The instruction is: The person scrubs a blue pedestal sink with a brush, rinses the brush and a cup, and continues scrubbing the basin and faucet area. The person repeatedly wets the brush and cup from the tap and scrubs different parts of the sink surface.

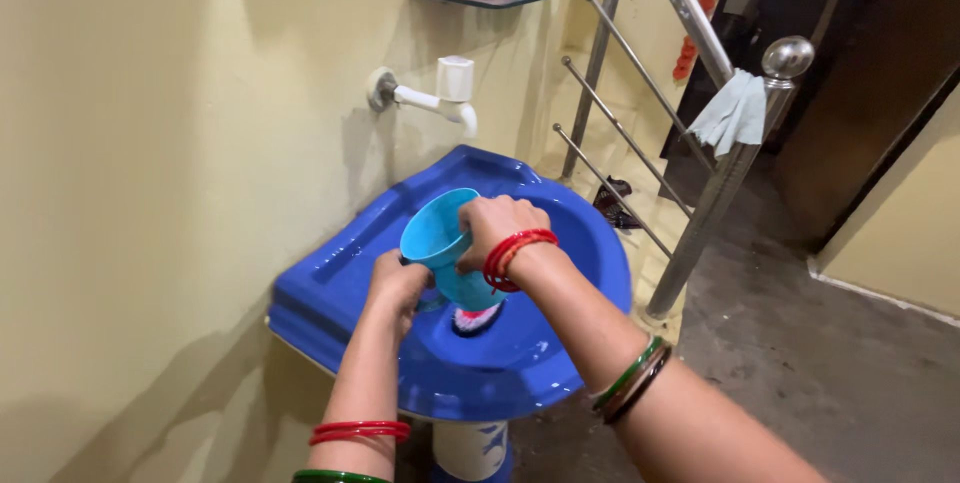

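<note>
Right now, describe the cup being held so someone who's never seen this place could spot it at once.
Find the blue corner sink under the white wall tap. Above its bowl, the left hand and right hand hold a light blue plastic cup, tilted with its mouth up-left; it is paler than the sink.

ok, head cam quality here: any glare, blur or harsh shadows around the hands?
Head view: sharp on the left hand, right hand and blue mug, no motion blur; small wet glints on the blue sink and a highlight on the steel railing knob; soft arm shadow on the yellow wall; doorway at top right is dark.
</note>
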